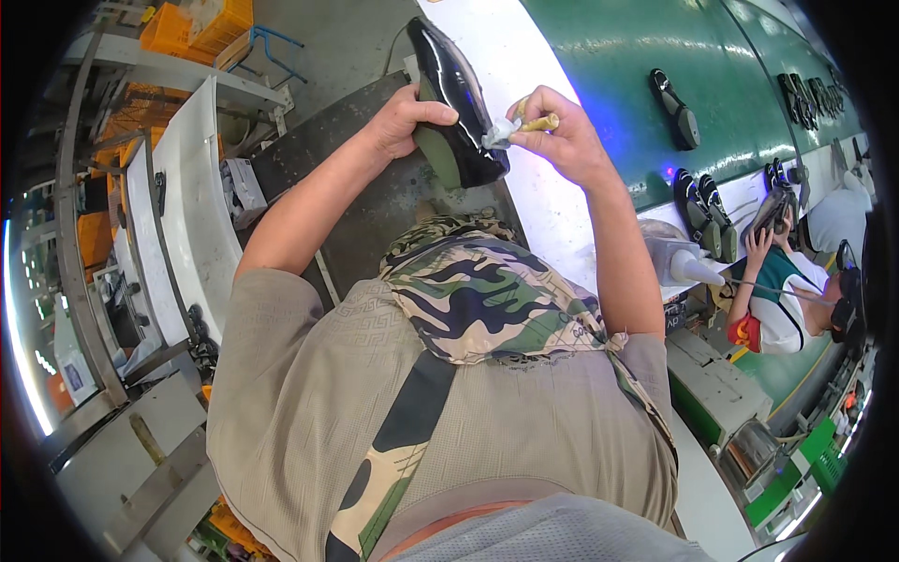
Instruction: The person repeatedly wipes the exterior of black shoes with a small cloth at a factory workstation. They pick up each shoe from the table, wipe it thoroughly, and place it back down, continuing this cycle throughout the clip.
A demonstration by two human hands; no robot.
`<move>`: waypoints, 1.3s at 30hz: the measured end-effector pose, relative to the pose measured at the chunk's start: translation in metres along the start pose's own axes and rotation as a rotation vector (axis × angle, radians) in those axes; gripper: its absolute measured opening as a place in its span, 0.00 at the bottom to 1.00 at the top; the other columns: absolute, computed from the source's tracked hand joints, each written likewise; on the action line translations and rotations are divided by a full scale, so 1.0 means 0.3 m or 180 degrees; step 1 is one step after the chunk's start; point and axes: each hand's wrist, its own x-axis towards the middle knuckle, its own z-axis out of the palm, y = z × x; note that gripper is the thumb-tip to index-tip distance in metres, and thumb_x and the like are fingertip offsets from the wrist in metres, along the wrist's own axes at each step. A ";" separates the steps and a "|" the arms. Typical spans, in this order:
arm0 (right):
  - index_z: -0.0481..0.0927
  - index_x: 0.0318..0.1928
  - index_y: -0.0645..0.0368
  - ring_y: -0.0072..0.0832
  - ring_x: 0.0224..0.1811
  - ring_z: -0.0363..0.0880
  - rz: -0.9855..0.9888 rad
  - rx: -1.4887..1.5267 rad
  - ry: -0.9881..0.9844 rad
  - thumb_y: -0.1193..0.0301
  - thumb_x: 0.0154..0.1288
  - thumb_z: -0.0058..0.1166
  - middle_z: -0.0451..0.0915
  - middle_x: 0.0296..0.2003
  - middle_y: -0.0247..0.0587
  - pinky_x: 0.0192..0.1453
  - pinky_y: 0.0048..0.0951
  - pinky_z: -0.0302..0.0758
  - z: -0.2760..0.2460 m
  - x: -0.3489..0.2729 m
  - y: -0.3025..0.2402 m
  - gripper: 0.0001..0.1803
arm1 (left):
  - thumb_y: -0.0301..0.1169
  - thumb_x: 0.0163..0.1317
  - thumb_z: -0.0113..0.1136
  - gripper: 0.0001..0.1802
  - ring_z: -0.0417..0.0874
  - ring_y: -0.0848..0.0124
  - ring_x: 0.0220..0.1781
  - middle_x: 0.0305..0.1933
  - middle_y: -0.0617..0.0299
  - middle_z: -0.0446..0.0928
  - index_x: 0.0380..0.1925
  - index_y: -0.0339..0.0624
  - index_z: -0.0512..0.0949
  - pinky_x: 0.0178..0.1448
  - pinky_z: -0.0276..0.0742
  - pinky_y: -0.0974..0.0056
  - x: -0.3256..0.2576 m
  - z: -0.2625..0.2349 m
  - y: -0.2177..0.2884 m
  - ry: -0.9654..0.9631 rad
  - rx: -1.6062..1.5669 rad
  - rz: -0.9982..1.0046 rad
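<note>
My left hand [403,122] grips a glossy black shoe [454,94] with a green inner part, holding it up in front of me. My right hand [552,136] pinches a small brush with a yellowish handle [536,123] and a white tip that touches the shoe's side near its lower end. A camouflage-patterned cloth [478,290] hangs over my chest below both arms.
A green conveyor belt [637,66] with a white edge carries several black shoes [676,108] to the right. A white squeeze bottle [679,262] stands by the belt. Another person [787,300] works at the far right. Orange crates [192,28] and metal racks lie left.
</note>
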 end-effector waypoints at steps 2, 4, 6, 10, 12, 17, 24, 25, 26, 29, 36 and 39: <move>0.70 0.32 0.58 0.24 0.42 0.73 0.0068 0.0057 -0.0063 0.76 0.55 0.63 0.79 0.38 0.42 0.49 0.28 0.70 0.011 0.018 0.007 0.12 | 0.28 0.48 0.65 0.26 0.83 0.63 0.47 0.46 0.53 0.81 0.50 0.32 0.75 0.59 0.77 0.59 -0.033 -0.035 -0.003 0.0154 -0.0177 0.0137; 0.71 0.32 0.58 0.24 0.43 0.73 0.0094 0.0410 0.0124 0.77 0.56 0.64 0.78 0.38 0.42 0.50 0.28 0.70 0.032 0.035 0.014 0.12 | 0.28 0.50 0.64 0.25 0.83 0.62 0.48 0.47 0.52 0.81 0.50 0.32 0.75 0.60 0.77 0.58 -0.066 -0.085 -0.009 0.0232 -0.0371 0.0278; 0.71 0.33 0.58 0.23 0.42 0.74 0.0112 0.0701 0.0452 0.79 0.57 0.64 0.78 0.37 0.40 0.47 0.25 0.72 0.072 0.056 0.043 0.12 | 0.28 0.50 0.64 0.25 0.83 0.62 0.48 0.48 0.52 0.81 0.51 0.32 0.75 0.61 0.77 0.58 -0.099 -0.125 -0.019 0.0280 -0.0731 0.0413; 0.72 0.33 0.59 0.19 0.33 0.74 0.0422 0.1190 0.0895 0.81 0.57 0.64 0.77 0.35 0.36 0.36 0.19 0.73 0.178 0.111 0.122 0.11 | 0.28 0.52 0.63 0.24 0.82 0.61 0.49 0.48 0.53 0.81 0.51 0.34 0.75 0.61 0.76 0.58 -0.163 -0.211 -0.058 0.0449 -0.1244 0.0768; 0.72 0.33 0.59 0.19 0.33 0.74 0.0509 0.1271 0.0991 0.82 0.57 0.63 0.77 0.33 0.35 0.36 0.20 0.73 0.232 0.135 0.144 0.11 | 0.27 0.51 0.63 0.24 0.82 0.62 0.49 0.48 0.53 0.81 0.50 0.34 0.75 0.60 0.77 0.58 -0.199 -0.239 -0.072 0.0630 -0.1356 0.0922; 0.72 0.32 0.59 0.20 0.30 0.74 0.0880 0.1273 0.1278 0.82 0.56 0.63 0.76 0.30 0.32 0.34 0.23 0.74 0.350 0.193 0.163 0.11 | 0.24 0.50 0.63 0.23 0.82 0.64 0.49 0.47 0.55 0.81 0.49 0.33 0.76 0.60 0.76 0.59 -0.292 -0.301 -0.112 0.1412 -0.0940 0.1242; 0.73 0.34 0.61 0.22 0.29 0.75 0.1179 0.1541 0.1229 0.84 0.56 0.61 0.76 0.30 0.35 0.31 0.25 0.75 0.516 0.265 0.274 0.11 | 0.22 0.43 0.70 0.28 0.80 0.69 0.47 0.45 0.59 0.80 0.48 0.35 0.73 0.56 0.75 0.64 -0.410 -0.354 -0.115 0.2283 0.0005 0.1725; 0.72 0.34 0.61 0.23 0.28 0.75 0.1237 0.1566 0.1149 0.84 0.56 0.61 0.76 0.29 0.35 0.30 0.25 0.75 0.544 0.286 0.271 0.10 | 0.23 0.43 0.71 0.29 0.80 0.69 0.47 0.45 0.59 0.80 0.49 0.35 0.73 0.56 0.75 0.64 -0.431 -0.363 -0.112 0.2397 0.0091 0.1744; 0.72 0.34 0.61 0.23 0.28 0.75 0.1299 0.1577 0.1078 0.84 0.57 0.61 0.76 0.29 0.36 0.30 0.25 0.75 0.573 0.307 0.263 0.10 | 0.23 0.43 0.71 0.29 0.80 0.69 0.47 0.45 0.59 0.79 0.49 0.35 0.72 0.57 0.75 0.64 -0.445 -0.390 -0.124 0.2496 0.0219 0.1774; 0.72 0.35 0.61 0.23 0.27 0.75 0.1464 0.1381 0.0890 0.84 0.58 0.60 0.76 0.29 0.36 0.29 0.25 0.75 0.666 0.381 0.234 0.10 | 0.22 0.44 0.71 0.28 0.80 0.70 0.47 0.45 0.59 0.79 0.48 0.35 0.73 0.57 0.75 0.64 -0.495 -0.449 -0.150 0.2660 0.0071 0.1828; 0.73 0.35 0.60 0.22 0.26 0.75 0.1585 0.1419 0.0754 0.81 0.58 0.61 0.76 0.28 0.35 0.28 0.25 0.75 0.746 0.473 0.302 0.10 | 0.19 0.45 0.70 0.22 0.83 0.66 0.42 0.41 0.58 0.81 0.43 0.36 0.76 0.51 0.78 0.61 -0.725 -0.817 -0.319 0.3616 -0.0839 0.1360; 0.73 0.36 0.61 0.22 0.25 0.74 0.1739 0.1244 0.0894 0.81 0.58 0.61 0.75 0.27 0.34 0.27 0.25 0.75 0.717 0.473 0.357 0.09 | 0.21 0.47 0.70 0.18 0.84 0.63 0.38 0.38 0.56 0.81 0.41 0.37 0.77 0.45 0.82 0.57 -0.925 -0.998 -0.364 0.4358 -0.0945 0.0975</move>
